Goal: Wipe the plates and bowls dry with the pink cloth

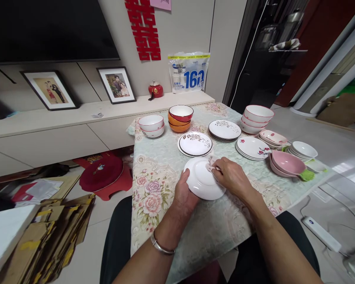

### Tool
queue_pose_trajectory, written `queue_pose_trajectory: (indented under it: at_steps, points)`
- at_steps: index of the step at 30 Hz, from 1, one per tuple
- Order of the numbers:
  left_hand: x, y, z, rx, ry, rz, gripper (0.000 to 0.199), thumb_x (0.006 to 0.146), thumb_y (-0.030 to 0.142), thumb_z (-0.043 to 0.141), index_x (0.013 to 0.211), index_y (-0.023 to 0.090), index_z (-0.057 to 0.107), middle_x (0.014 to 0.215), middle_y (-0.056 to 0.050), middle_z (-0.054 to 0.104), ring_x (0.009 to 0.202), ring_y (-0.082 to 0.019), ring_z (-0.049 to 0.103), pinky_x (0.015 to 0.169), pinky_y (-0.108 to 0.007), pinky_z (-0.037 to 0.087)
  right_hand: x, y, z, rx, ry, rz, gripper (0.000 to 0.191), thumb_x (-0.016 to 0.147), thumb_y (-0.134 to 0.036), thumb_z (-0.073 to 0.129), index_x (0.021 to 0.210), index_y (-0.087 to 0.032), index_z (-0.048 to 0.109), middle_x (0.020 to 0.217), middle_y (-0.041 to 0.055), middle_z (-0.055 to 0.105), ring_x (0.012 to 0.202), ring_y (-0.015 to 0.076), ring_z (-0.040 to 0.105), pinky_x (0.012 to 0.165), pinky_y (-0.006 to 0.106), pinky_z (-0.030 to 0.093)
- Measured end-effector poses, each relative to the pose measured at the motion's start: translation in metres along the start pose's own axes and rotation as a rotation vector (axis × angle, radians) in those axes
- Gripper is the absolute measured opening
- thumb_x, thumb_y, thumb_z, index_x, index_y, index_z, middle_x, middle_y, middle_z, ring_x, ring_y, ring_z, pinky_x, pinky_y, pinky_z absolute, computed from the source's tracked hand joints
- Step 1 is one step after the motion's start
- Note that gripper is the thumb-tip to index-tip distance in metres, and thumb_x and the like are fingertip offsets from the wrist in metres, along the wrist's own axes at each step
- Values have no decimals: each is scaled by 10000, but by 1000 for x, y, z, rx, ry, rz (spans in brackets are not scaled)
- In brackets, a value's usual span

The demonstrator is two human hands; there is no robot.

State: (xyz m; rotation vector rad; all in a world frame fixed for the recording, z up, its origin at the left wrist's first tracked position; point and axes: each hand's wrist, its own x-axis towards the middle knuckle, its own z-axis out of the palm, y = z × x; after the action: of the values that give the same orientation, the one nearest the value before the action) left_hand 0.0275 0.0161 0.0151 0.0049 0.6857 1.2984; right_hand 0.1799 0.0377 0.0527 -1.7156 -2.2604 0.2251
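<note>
A white plate (202, 187) is held above the near part of the table, its underside with the foot ring facing me. My left hand (183, 191) grips its left edge, thumb on the face and fingers beneath. At the plate's upper right, my right hand (229, 175) pinches a pale cloth (210, 163) pressed against the surface. Just beyond lies a small stack of plates with a brown floral pattern (195, 144). Another patterned plate stack (225, 130) sits behind it, and plates with red flowers (253, 148) are to the right.
White bowls (151, 125) and orange and red bowls (180, 118) stand at the back left. Tall white bowls (256, 118), pink dishes (286, 162) and small white bowls (304, 150) line the right side. A floral tablecloth (154, 197) covers the table; a red stool (106, 177) is left.
</note>
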Motion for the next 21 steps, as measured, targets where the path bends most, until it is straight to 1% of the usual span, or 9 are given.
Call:
queue_pose_trajectory:
  at_steps: [4,6,8,10,12,14,15,18,21]
  points:
    - [-2,2,2,-7,-22,-32,491,936,321,452,1340,55,536,1153,-162,717,1103,-295,656,1026,-437,462,-9,-16,-10,102,-167,-162,113,877,-213,573,798,-181,647,810,35,648,717,161,570,645,264,346]
    - [-4,2,3,-12,-45,-74,488,937,326,442,1305,29,560,1111,-172,728,1085,-297,666,1035,-433,455,-7,-24,-4,195,-144,-238,111,900,-233,575,860,-181,665,874,41,658,782,163,590,689,254,376]
    - [-5,3,4,-13,-40,-84,475,934,312,447,1301,34,565,1064,-157,742,1043,-282,683,1040,-423,450,-1,-25,6,251,-59,-265,140,926,-221,549,973,-178,674,979,63,660,901,172,602,774,251,399]
    - [-6,3,4,-3,-25,-76,474,937,307,447,1323,54,552,1037,-139,752,1025,-277,690,1039,-429,450,5,-20,12,199,8,-206,181,938,-207,522,1038,-166,667,1030,89,650,970,191,596,811,262,400]
    - [-6,3,4,14,-20,-79,488,942,323,442,1339,58,540,1033,-140,756,1053,-290,682,1038,-446,451,6,-13,11,56,25,-67,201,940,-208,497,1038,-148,663,1014,113,650,936,213,603,767,282,393]
    - [-6,3,5,20,-32,-87,506,942,338,441,1339,40,537,1045,-155,752,1097,-304,665,1040,-455,450,1,-9,3,-73,-18,47,203,933,-214,484,997,-144,663,959,119,661,843,219,610,692,295,365]
    - [-5,3,5,17,-37,-84,511,942,342,440,1334,31,540,1049,-163,750,1107,-309,660,1039,-455,452,-3,-10,-2,-101,-59,59,192,925,-218,487,962,-148,662,926,113,666,798,214,607,665,296,348]
    - [-5,2,5,7,-47,-78,499,942,341,441,1301,17,565,1058,-178,744,1089,-313,667,1024,-454,467,-11,-21,-11,-40,-164,-55,148,913,-241,523,874,-168,644,869,74,667,749,189,597,645,287,335]
    - [-5,1,2,37,-39,-46,430,912,276,526,1266,42,597,1023,-152,753,996,-274,701,1013,-420,480,-9,-32,-4,84,-139,-176,126,929,-245,535,920,-175,639,935,59,654,830,174,605,704,263,373]
